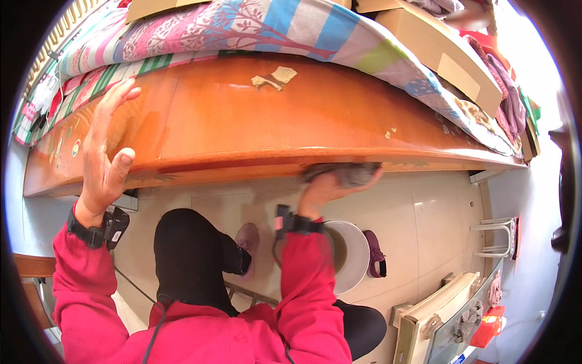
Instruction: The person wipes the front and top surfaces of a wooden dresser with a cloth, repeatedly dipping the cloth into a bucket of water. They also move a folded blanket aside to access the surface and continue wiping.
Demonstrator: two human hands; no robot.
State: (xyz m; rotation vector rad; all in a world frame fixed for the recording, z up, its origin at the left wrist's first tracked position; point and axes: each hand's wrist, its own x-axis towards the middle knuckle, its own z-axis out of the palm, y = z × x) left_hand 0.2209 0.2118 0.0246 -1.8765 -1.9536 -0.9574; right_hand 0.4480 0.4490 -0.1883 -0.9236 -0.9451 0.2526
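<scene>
My right hand (pixel 328 187) presses a dark grey cloth (pixel 348 174) against the front face of a varnished wooden bed frame (pixel 273 123), just below its rounded edge. The cloth and fingers are blurred. Raised at the left, my left hand (pixel 105 150) holds nothing; its fingers are extended and the thumb stands apart, over the left part of the wood. Whether it touches the wood I cannot tell. A white bucket (pixel 359 259) of murky water stands on the floor beside my right forearm, partly hidden by the sleeve. A torn patch of pale paper (pixel 275 78) clings to the wood.
A striped, tree-patterned bedsheet (pixel 254 27) covers the bed, with a cardboard box (pixel 436 54) on it at the right. A glass-topped table (pixel 468 314) stands at lower right, and a white metal-legged stool (pixel 495 236) by the wall. A thin cable (pixel 157 336) hangs along my front.
</scene>
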